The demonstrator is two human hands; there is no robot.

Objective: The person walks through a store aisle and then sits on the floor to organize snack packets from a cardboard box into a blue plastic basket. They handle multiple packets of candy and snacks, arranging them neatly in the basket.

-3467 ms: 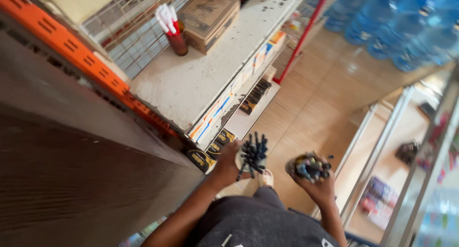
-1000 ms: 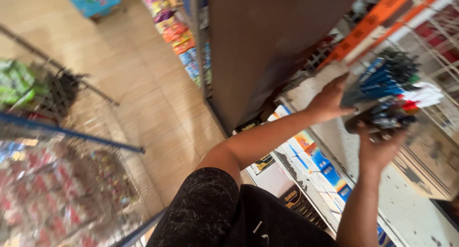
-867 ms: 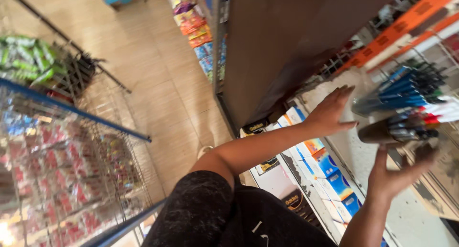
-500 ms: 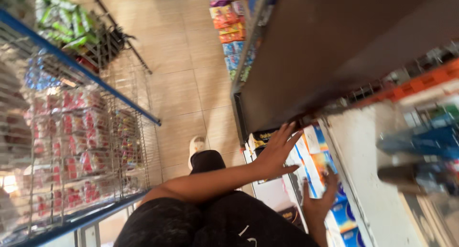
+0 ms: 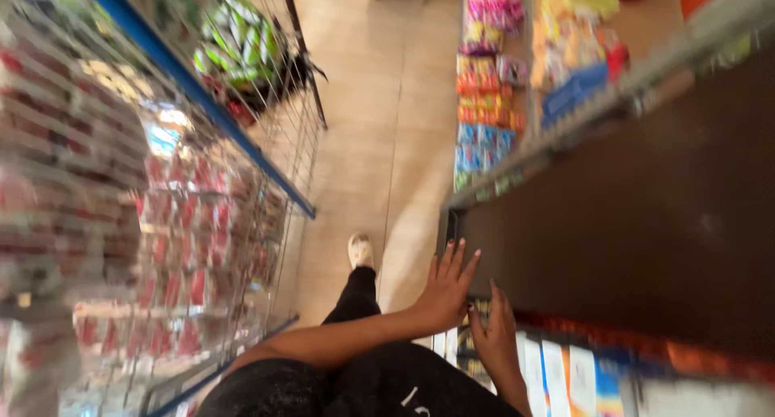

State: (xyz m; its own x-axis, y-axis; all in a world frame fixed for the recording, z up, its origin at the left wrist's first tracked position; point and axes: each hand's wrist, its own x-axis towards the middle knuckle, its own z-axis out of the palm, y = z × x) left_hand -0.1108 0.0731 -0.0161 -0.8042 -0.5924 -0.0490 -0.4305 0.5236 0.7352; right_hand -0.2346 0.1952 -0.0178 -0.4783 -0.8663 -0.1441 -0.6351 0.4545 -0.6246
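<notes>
My left hand (image 5: pixel 446 289) is empty, its fingers spread, and rests against the near edge of a dark shelf board (image 5: pixel 646 223). Just below and to the right, my right hand (image 5: pixel 494 336) is also empty, fingers together and pointing up at the same edge. Under both hands, blue, white and orange boxes (image 5: pixel 565 377) stand in a row on a lower shelf. My arms run back to my dark top at the bottom of the view. The whole picture is blurred by motion.
A wire cage with a blue rail (image 5: pixel 202 102) full of red packets (image 5: pixel 186 247) stands at the left. Green packets (image 5: pixel 242 46) sit in a basket behind it. Bright snack packets (image 5: pixel 484 86) line the far shelves. Between them lies tan tiled floor (image 5: pixel 379 142), with my light shoe (image 5: pixel 361 250) on it.
Both hands have let go of the blue pens and the dark holder, which are out of view. The hands have dropped to the shelf edge and the view has swung down.
</notes>
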